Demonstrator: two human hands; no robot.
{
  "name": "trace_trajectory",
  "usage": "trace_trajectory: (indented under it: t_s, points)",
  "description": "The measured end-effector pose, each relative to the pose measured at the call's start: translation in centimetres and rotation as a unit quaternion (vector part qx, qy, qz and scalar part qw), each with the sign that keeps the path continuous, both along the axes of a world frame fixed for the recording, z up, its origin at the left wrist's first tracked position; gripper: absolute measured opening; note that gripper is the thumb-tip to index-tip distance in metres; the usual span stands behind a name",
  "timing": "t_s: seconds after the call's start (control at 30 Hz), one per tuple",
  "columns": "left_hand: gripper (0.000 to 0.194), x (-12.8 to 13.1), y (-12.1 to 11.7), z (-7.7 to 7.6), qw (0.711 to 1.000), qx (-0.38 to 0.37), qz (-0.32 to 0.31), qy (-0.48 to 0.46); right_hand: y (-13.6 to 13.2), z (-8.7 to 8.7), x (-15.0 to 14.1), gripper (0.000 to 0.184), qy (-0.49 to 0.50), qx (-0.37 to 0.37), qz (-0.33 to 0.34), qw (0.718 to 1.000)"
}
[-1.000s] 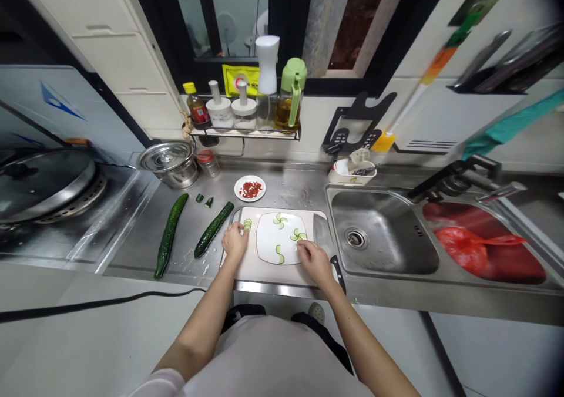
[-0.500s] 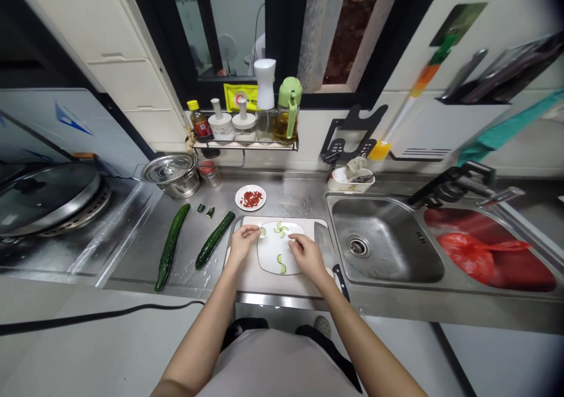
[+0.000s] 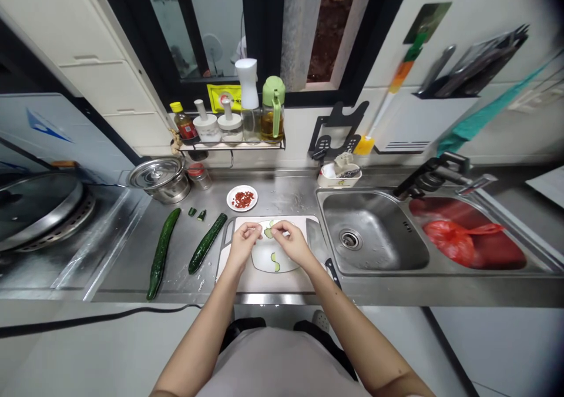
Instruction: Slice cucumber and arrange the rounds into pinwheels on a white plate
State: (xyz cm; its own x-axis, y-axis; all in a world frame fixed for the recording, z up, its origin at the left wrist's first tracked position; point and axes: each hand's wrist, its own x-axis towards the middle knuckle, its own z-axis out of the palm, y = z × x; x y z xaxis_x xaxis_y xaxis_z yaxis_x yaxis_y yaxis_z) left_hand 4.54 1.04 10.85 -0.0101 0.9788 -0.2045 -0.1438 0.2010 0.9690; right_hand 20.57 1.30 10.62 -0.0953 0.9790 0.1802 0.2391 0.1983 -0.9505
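Observation:
My left hand [image 3: 247, 243] hovers over the left side of the white plate [image 3: 259, 263], fingertips pinched together; what they hold, if anything, is hidden. Facing it, my right hand [image 3: 291, 243] pinches a thin cucumber slice [image 3: 268, 232] over the upper part of the plate. Curved cucumber slices [image 3: 275, 262] lie low on the plate, and more show behind the fingers. Under the plate is a cutting board [image 3: 247, 282]. A knife [image 3: 332, 272] with a black handle rests at the board's right edge.
Two whole cucumbers [image 3: 163, 255] and two cut ends [image 3: 201, 215] lie left of the board. Behind it stands a small plate [image 3: 231, 204] with chopped red pieces. A sink [image 3: 374, 256] is at right, a lidded pot [image 3: 163, 180] at back left.
My left hand has moved from the board's left side to over the plate, bringing a cucumber slice. My right hand has shifted left and up towards it, and the slice is now at its fingertips.

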Motion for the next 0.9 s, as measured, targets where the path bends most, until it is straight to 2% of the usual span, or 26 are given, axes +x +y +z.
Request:
trace_trajectory:
  t_s: [0.07, 0.2, 0.37, 0.6, 0.73, 0.9]
  points:
    - [0.044, 0.1, -0.2, 0.0, 0.999, -0.05, -0.02, -0.007, 0.0, 0.2, 0.2, 0.017, 0.008, -0.004, -0.006, 1.0]
    - [0.053, 0.5, -0.5, 0.5, 0.982, -0.144, -0.08, -0.094, -0.1, 0.6, 0.5, 0.017, 0.009, 0.012, -0.003, 1.0]
    - [0.049, 0.7, -0.2, 1.4, 0.963, -0.177, -0.098, -0.176, 0.0, 0.7, 0.8, 0.016, -0.008, 0.049, 0.017, 0.999]
    - [0.052, 0.8, 0.0, 1.7, 0.981, -0.124, -0.05, -0.143, -0.1, 0.8, 1.1, 0.015, -0.025, 0.046, 0.029, 0.998]
    - [0.051, 1.0, 0.0, 1.6, 0.994, -0.045, -0.024, -0.094, -0.2, 1.1, 0.8, 0.012, 0.009, -0.005, 0.02, 1.0]
    - [0.043, 1.2, -0.1, 1.3, 0.998, 0.041, -0.009, -0.045, -0.1, 1.1, 0.5, 0.013, 0.064, -0.07, 0.021, 0.995]
